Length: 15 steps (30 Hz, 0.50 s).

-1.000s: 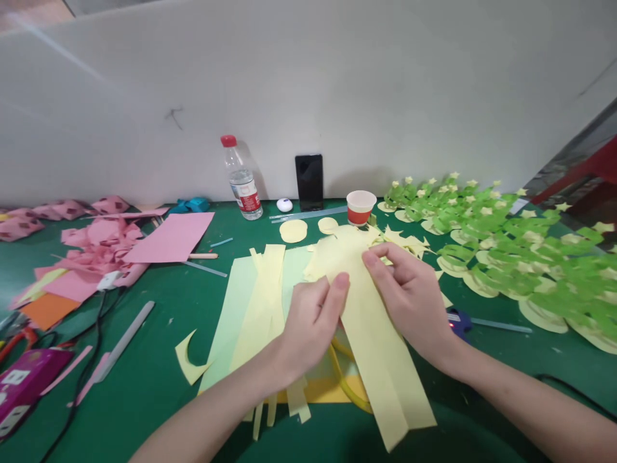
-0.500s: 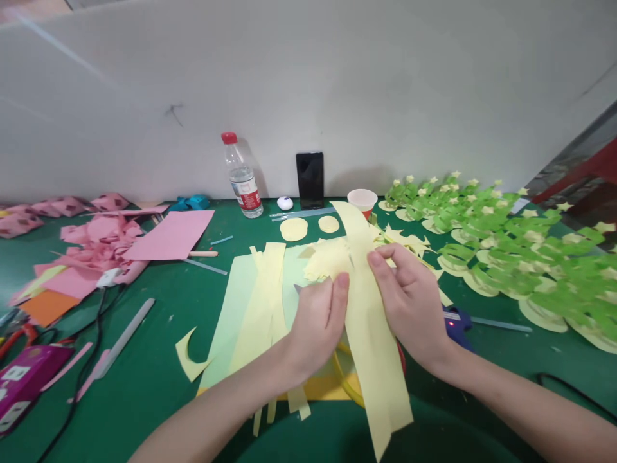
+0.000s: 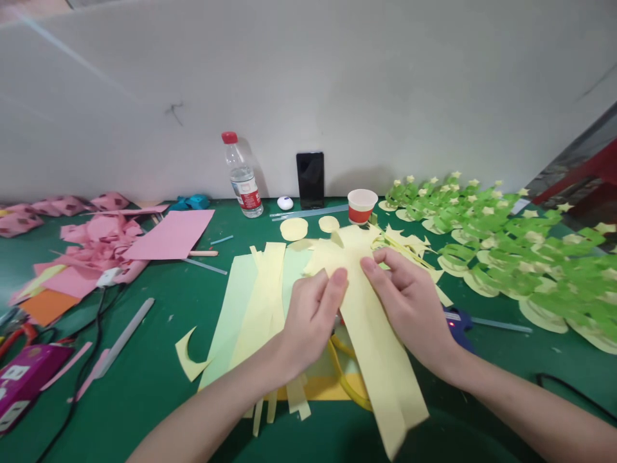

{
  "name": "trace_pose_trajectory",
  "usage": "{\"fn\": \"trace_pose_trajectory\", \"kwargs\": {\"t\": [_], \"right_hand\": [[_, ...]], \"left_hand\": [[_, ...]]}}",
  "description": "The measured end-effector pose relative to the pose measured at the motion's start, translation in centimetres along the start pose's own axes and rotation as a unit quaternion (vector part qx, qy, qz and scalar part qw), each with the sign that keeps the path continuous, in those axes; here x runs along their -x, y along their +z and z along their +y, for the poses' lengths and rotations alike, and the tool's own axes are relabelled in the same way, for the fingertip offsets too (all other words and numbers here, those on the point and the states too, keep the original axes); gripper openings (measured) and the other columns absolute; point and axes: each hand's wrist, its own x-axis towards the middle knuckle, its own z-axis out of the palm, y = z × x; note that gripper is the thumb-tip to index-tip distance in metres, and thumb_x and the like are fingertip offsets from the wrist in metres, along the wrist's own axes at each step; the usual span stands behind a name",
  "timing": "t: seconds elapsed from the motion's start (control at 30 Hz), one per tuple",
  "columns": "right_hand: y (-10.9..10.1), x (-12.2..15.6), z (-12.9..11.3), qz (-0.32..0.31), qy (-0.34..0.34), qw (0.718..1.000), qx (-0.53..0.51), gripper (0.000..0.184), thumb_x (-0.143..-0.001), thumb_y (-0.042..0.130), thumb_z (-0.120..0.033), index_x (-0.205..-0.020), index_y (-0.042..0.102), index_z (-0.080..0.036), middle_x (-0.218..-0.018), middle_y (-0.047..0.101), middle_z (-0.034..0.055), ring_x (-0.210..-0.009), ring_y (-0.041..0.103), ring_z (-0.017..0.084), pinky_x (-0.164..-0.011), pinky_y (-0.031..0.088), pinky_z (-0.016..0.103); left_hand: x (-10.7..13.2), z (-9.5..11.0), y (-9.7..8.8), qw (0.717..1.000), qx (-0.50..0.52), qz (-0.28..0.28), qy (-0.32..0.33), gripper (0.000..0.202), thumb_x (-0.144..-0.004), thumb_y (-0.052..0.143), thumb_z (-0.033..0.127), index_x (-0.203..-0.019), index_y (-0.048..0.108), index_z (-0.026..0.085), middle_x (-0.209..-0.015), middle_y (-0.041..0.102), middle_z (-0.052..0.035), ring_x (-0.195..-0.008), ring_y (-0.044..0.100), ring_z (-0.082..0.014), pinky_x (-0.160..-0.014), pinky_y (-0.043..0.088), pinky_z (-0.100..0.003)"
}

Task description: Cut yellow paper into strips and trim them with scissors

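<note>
A long pale yellow paper strip [image 3: 380, 347] hangs between my hands, its lower end creased near the table edge. My left hand [image 3: 311, 315] pinches the strip's upper left side between thumb and fingers. On its right side, my right hand [image 3: 409, 299] presses thumb against fingers. The strip's top end bends over and away from me. Beneath it show the yellow handles [image 3: 344, 379] of what looks like scissors, mostly hidden. Narrow yellow paper strips [image 3: 260, 289] lie on a light green sheet [image 3: 231, 289] left of my hands.
Pink paper [image 3: 168, 235] and a purple power strip [image 3: 33, 379] lie left. A water bottle [image 3: 243, 177], phone [image 3: 311, 180] and paper cup [image 3: 362, 207] stand by the wall. Rows of green paper plants [image 3: 511, 244] and a blue glue gun [image 3: 457, 325] are at right.
The strip's upper end has folded down, uncovering the cup behind it. Its lower end has shifted right, and my hands have come slightly closer together.
</note>
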Motion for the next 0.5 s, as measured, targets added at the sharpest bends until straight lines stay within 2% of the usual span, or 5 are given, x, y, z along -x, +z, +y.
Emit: {"fn": "trace_pose_trajectory", "kwargs": {"t": [0.2, 0.33, 0.5], "right_hand": [[0.07, 0.11, 0.12, 0.071, -0.03, 0.996, 0.039, 0.025, -0.08, 0.045, -0.028, -0.057, 0.039, -0.021, -0.043, 0.034, -0.0065, -0.037, 0.032, 0.007, -0.033, 0.024, 0.02], [0.41, 0.38, 0.24, 0.08, -0.023, 0.996, 0.022, 0.025, -0.083, 0.042, -0.027, -0.059, 0.037, -0.022, -0.048, 0.036, -0.0056, -0.041, 0.034, 0.008, -0.036, 0.028, 0.02], [0.43, 0.33, 0.31, 0.08, -0.008, 0.997, -0.003, 0.024, -0.084, 0.039, -0.028, -0.061, 0.035, -0.022, -0.05, 0.034, -0.0063, -0.041, 0.034, 0.008, -0.036, 0.032, 0.019]], "left_hand": [[0.27, 0.11, 0.58, 1.0, -0.007, -0.009, 0.006, 0.036, -0.089, 0.03, 0.03, -0.054, 0.028, 0.021, -0.048, 0.031, 0.0049, -0.044, 0.031, -0.0084, -0.039, 0.025, -0.023], [0.35, -0.24, 0.82, 1.0, 0.0, -0.012, -0.007, 0.035, -0.089, 0.028, 0.032, -0.056, 0.032, 0.02, -0.051, 0.035, 0.004, -0.045, 0.034, -0.009, -0.04, 0.028, -0.022], [0.28, -0.4, 0.68, 1.0, 0.014, 0.004, -0.016, 0.036, -0.089, 0.028, 0.034, -0.056, 0.029, 0.021, -0.05, 0.032, 0.0048, -0.045, 0.032, -0.009, -0.041, 0.029, -0.023]]}}
